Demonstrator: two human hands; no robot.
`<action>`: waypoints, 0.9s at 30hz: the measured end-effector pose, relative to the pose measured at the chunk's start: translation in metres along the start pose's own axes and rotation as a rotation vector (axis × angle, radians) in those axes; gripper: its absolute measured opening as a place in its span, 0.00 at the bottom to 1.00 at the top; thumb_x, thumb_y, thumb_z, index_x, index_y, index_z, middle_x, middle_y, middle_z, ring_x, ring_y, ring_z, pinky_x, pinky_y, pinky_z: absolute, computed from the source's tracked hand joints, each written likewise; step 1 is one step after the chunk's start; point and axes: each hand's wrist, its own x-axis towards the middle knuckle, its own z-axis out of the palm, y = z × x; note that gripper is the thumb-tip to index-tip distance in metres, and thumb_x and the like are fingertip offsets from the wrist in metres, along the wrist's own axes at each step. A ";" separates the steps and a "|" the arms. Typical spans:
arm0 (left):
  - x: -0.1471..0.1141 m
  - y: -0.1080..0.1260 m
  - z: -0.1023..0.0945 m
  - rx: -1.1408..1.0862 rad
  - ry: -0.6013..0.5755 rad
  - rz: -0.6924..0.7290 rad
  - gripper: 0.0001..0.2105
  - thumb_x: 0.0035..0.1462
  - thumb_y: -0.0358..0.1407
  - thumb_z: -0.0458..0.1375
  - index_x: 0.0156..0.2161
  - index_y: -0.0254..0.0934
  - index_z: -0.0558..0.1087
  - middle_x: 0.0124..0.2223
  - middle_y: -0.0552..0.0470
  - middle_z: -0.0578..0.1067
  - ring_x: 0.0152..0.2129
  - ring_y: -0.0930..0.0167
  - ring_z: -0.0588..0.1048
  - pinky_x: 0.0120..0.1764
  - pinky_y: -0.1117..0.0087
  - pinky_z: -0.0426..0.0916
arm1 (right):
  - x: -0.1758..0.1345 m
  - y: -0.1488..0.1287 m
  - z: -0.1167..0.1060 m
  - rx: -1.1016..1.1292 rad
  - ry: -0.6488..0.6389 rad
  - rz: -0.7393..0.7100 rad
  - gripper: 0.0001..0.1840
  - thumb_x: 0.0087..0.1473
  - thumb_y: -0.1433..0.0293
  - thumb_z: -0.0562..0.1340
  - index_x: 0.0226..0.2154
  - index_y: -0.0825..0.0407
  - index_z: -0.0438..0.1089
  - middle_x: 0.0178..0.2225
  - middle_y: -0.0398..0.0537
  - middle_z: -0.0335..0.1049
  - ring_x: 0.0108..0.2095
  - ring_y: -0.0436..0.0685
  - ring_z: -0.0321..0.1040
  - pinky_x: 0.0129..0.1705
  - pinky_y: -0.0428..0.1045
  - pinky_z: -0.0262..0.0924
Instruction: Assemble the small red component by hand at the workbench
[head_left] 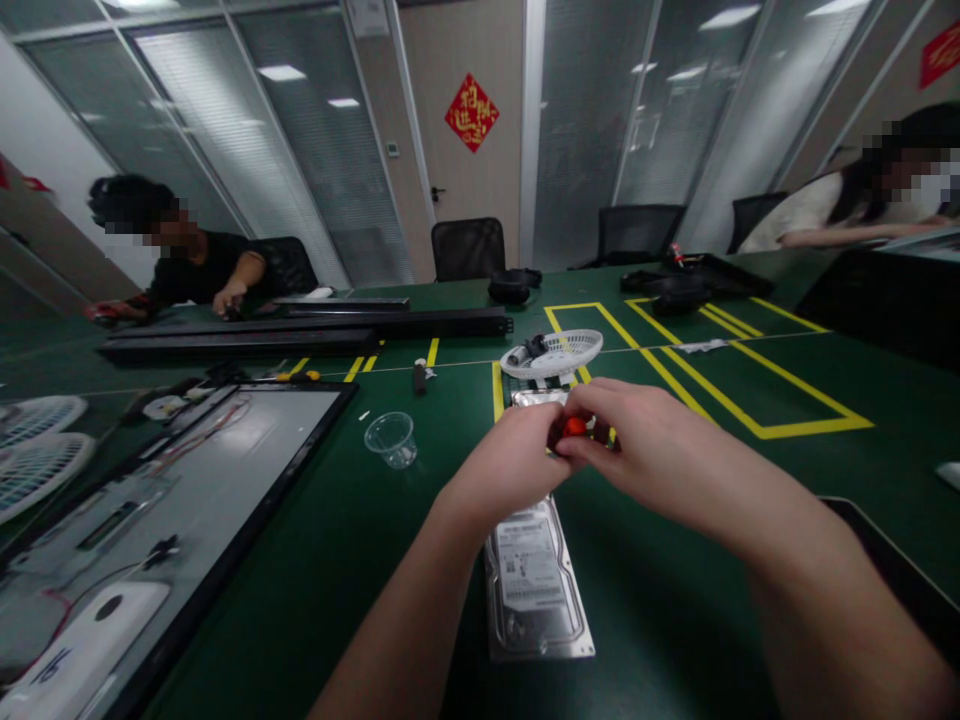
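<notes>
Both hands meet above the table in front of me. My right hand [626, 425] pinches a small red object [575, 428]; its kind is not clear, as the fingers cover most of it. Against it, my left hand [517, 455] has its fingers curled closed, and whatever they hold is hidden. Below my hands lies a silver hard drive [534, 580], label side up, its near end toward me. Another shiny metal piece [536, 397] shows partly behind my hands.
A clear plastic cup [391, 440] stands to the left, beside a large flat panel [247, 450] with cables. A white basket [562, 352] holding dark parts sits beyond my hands. Long black bars [315, 335] lie farther back. Two people sit across the table.
</notes>
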 end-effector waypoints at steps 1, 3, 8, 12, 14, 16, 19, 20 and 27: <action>0.000 -0.001 0.001 -0.021 0.015 -0.008 0.11 0.59 0.28 0.63 0.48 0.36 0.78 0.47 0.44 0.85 0.43 0.61 0.83 0.45 0.63 0.75 | -0.001 -0.001 0.000 0.010 0.002 -0.021 0.06 0.64 0.74 0.66 0.43 0.49 0.76 0.44 0.51 0.77 0.42 0.62 0.74 0.43 0.56 0.64; 0.000 -0.002 0.002 -0.056 0.053 -0.022 0.15 0.59 0.28 0.64 0.51 0.36 0.76 0.50 0.43 0.84 0.45 0.61 0.83 0.46 0.63 0.76 | -0.002 -0.001 0.000 0.030 0.000 -0.053 0.14 0.62 0.81 0.63 0.46 0.48 0.76 0.46 0.50 0.77 0.43 0.61 0.74 0.45 0.55 0.64; 0.000 0.000 0.000 -0.013 0.048 -0.013 0.14 0.55 0.30 0.68 0.48 0.35 0.78 0.49 0.43 0.84 0.43 0.61 0.82 0.45 0.62 0.76 | -0.001 -0.001 0.001 -0.003 0.005 -0.032 0.09 0.63 0.79 0.63 0.42 0.50 0.75 0.43 0.51 0.77 0.40 0.61 0.74 0.41 0.53 0.62; -0.001 0.001 -0.001 -0.021 -0.003 -0.010 0.08 0.58 0.28 0.62 0.43 0.36 0.77 0.44 0.46 0.84 0.39 0.63 0.81 0.41 0.64 0.74 | 0.000 0.001 0.001 -0.028 0.007 0.003 0.02 0.66 0.70 0.66 0.41 0.51 0.75 0.40 0.52 0.77 0.38 0.61 0.73 0.39 0.54 0.62; -0.001 0.000 0.000 -0.071 0.006 -0.001 0.13 0.58 0.25 0.61 0.48 0.36 0.76 0.47 0.45 0.84 0.42 0.63 0.82 0.45 0.64 0.76 | -0.001 0.002 0.000 -0.016 0.010 -0.029 0.05 0.65 0.74 0.65 0.43 0.50 0.75 0.43 0.52 0.76 0.40 0.62 0.73 0.42 0.55 0.63; -0.001 -0.002 0.002 -0.105 0.024 -0.018 0.18 0.57 0.23 0.61 0.52 0.36 0.74 0.51 0.44 0.83 0.46 0.62 0.82 0.48 0.63 0.76 | -0.002 0.002 0.001 0.001 0.016 -0.063 0.12 0.63 0.80 0.61 0.45 0.50 0.74 0.46 0.52 0.76 0.42 0.61 0.74 0.44 0.55 0.63; -0.001 -0.002 0.002 -0.080 0.042 -0.027 0.20 0.55 0.25 0.66 0.53 0.36 0.74 0.52 0.43 0.83 0.48 0.60 0.82 0.48 0.63 0.76 | -0.001 0.002 0.001 0.000 0.021 -0.072 0.14 0.63 0.82 0.60 0.44 0.50 0.74 0.46 0.52 0.76 0.42 0.61 0.74 0.43 0.54 0.63; -0.001 -0.001 0.002 -0.069 0.033 -0.021 0.19 0.54 0.27 0.67 0.52 0.36 0.75 0.51 0.43 0.83 0.46 0.60 0.82 0.47 0.63 0.76 | -0.001 0.002 0.001 -0.007 0.018 -0.062 0.11 0.64 0.79 0.61 0.43 0.50 0.75 0.45 0.52 0.76 0.41 0.61 0.74 0.42 0.54 0.63; 0.000 -0.001 0.001 -0.020 0.012 -0.024 0.10 0.59 0.27 0.62 0.46 0.36 0.77 0.46 0.45 0.84 0.42 0.62 0.82 0.43 0.65 0.75 | -0.001 0.000 -0.001 -0.024 0.016 -0.044 0.06 0.64 0.74 0.65 0.43 0.50 0.75 0.43 0.51 0.77 0.40 0.61 0.74 0.41 0.53 0.64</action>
